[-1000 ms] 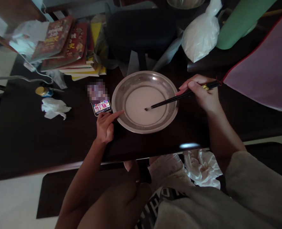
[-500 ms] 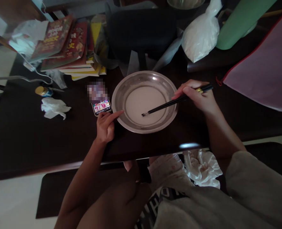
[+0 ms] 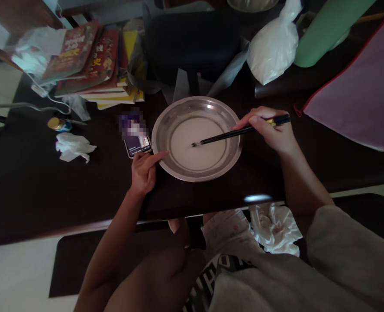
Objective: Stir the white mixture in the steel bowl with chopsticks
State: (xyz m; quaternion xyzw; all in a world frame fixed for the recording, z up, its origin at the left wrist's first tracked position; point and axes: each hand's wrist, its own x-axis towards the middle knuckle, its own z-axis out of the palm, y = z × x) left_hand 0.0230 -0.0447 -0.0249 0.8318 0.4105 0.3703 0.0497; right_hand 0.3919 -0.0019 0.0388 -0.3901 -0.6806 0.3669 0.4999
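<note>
A wide, shallow metal bowl [image 3: 198, 176] stands on the dark table, with a pale whitish liquid [image 3: 196, 130] inside. My right hand [image 3: 266, 128] is closed around black chopsticks [image 3: 224, 136] with gold bands near their upper ends. They slant down to the left, held close together, and their tips meet the liquid near the middle of the bowl. At the bowl's near left rim, my left hand [image 3: 144, 171] grips the edge: its index finger reaches over the rim and the other fingers are curled. Just beyond that hand lies a phone [image 3: 138, 146] with a lit screen.
Crumpled tissue [image 3: 75, 146] and a small gold-capped jar [image 3: 59, 125] lie to the left. Books [image 3: 97, 60] are stacked at the back left. Further back right are a tied white bag [image 3: 272, 47], a green cylinder [image 3: 328, 34] and a purple cloth with red edging [image 3: 357, 91].
The chopstick tips have shifted away from me and slightly left through the liquid, as my right hand tilted them a little. My left hand stays put. The phone's picture is different.
</note>
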